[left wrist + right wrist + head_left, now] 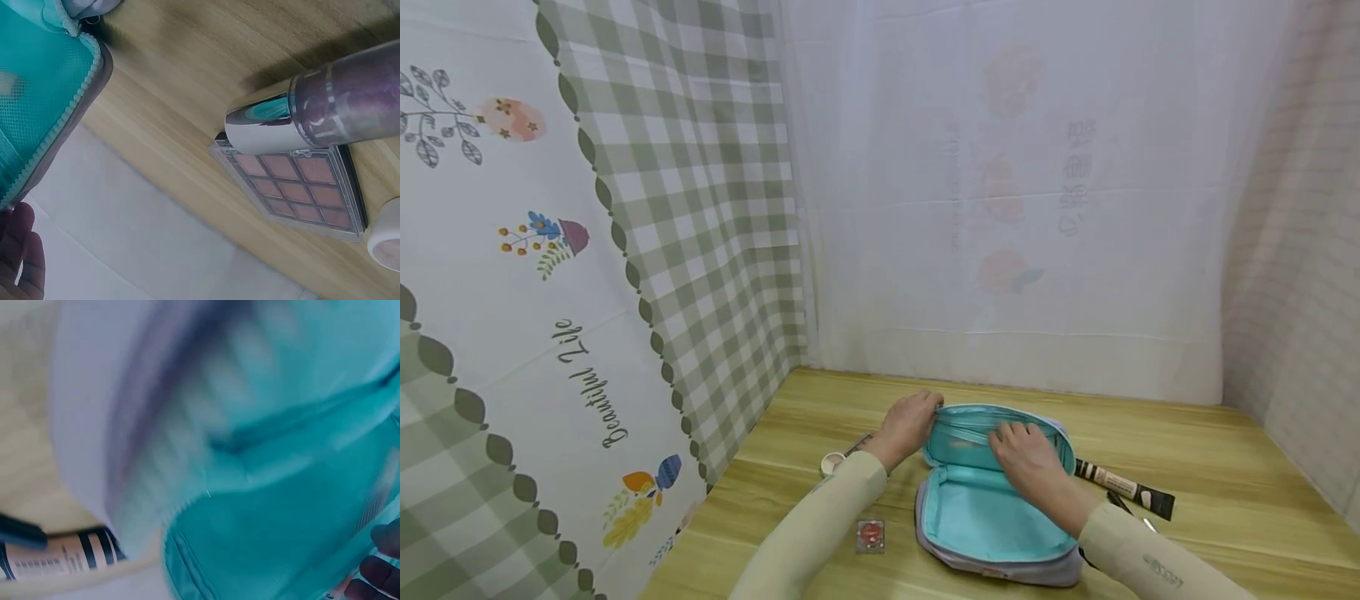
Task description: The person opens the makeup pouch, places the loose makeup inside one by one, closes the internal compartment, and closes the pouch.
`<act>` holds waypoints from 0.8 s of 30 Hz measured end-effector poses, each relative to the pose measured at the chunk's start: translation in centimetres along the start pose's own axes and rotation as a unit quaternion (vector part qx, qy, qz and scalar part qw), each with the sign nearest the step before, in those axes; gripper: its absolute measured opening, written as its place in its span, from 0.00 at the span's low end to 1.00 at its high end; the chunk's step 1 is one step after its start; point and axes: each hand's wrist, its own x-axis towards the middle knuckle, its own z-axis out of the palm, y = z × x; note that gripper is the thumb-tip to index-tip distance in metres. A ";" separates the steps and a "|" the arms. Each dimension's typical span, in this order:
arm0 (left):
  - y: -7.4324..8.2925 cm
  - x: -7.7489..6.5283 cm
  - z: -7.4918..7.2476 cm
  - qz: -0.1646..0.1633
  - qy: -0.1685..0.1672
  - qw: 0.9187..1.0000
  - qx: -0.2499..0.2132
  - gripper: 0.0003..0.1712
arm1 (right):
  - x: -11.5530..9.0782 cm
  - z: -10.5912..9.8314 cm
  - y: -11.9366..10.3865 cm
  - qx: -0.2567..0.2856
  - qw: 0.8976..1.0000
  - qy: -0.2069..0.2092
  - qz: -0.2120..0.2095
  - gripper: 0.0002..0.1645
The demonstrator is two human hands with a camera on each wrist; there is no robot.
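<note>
A cosmetic bag (1000,517), grey-lilac outside and turquoise inside, lies unzipped on the table with its lid raised. My left hand (912,425) grips the lid's upper left corner; in the left wrist view its fingers (25,244) curl at the zipper edge. Inside the lid is a turquoise mesh pocket (275,531), with a pale shape showing through. My right hand (1026,454) holds the pocket's upper band, creases running across it. Close under those fingertips (384,575) shows a bit of something printed, mostly hidden. The bag's main compartment shows its bare lining.
Left of the bag are an eyeshadow palette (297,190), a shiny purple tube (350,100), a small round white pot (832,463) and a small square red compact (871,536). To the right lie a beige-and-black tube (1123,487) and a dark slim item (1117,504). Curtains surround the table.
</note>
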 end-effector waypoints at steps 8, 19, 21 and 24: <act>0.0 0.1 0.2 -0.012 0.000 1.000 -0.002 0.06 | -0.7 0.6 -0.8 0.047 0.996 -0.036 0.061 0.12; 0.2 -0.2 -0.1 -0.015 -0.006 1.000 -0.003 0.07 | -1.0 0.7 -1.5 0.073 0.986 -0.089 0.123 0.09; 0.3 -0.2 -0.1 -0.013 -0.009 1.000 -0.003 0.07 | -1.1 0.9 -1.8 0.066 0.987 -0.085 0.120 0.09; 0.4 -0.3 -0.1 -0.012 -0.011 1.000 -0.002 0.08 | -1.2 1.2 -2.1 0.042 0.990 -0.064 0.114 0.12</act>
